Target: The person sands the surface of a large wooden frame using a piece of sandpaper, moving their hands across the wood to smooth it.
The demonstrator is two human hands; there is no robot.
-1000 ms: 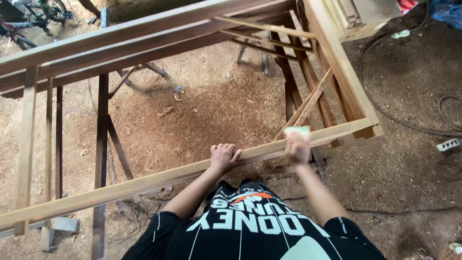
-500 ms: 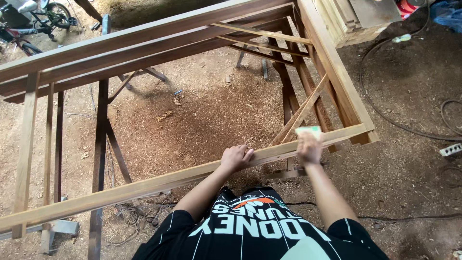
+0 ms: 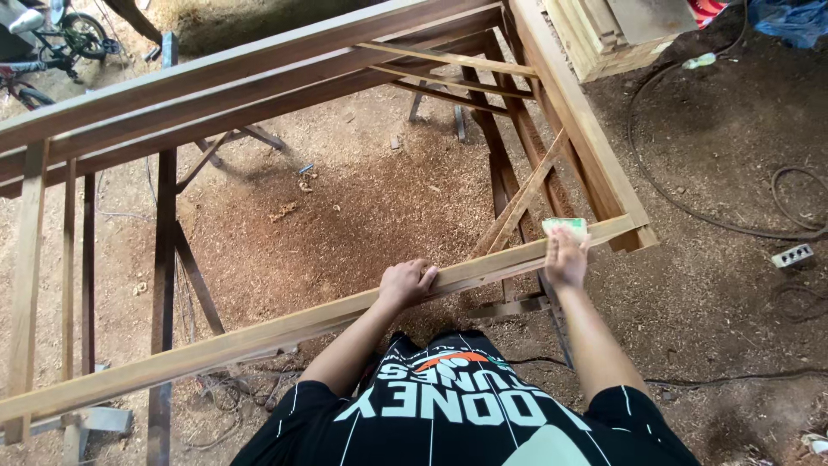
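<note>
A: Since the earlier frame, right hand [image 3: 567, 257] has slid further right along the near rail [image 3: 285, 326], taking the sandpaper sheet [image 3: 565, 227] with it. It now sits close to the corner joint [image 3: 628, 226]. Left hand [image 3: 406, 282] has shifted right too, still on the same rail.

B: Hand states?

A: Head view only. Left hand is curled over the rail's top edge, fingers [image 3: 424, 274] wrapped on the far side, gripping the wood. Right hand lies flat, palm down, fingers extended, pressing the sheet onto the rail's top face. Not closed around anything.

B: Sheet position?

A: Pale green, partly sticking out past the fingertips, on the rail just beside where it meets the right-hand side rail [image 3: 576, 121].

B: Frame?

A: Large open wooden frame [image 3: 216, 86], rectangular, resting on dark metal trestles [image 3: 164, 259]. Diagonal brace [image 3: 517, 203] under the right corner.

B: Surroundings?

A: Sawdust-covered dirt floor [image 3: 345, 207]. Stacked planks [image 3: 595, 34] top right, cable [image 3: 690, 207] and a power strip [image 3: 792, 255] right, bicycle [image 3: 52, 43] top left.
</note>
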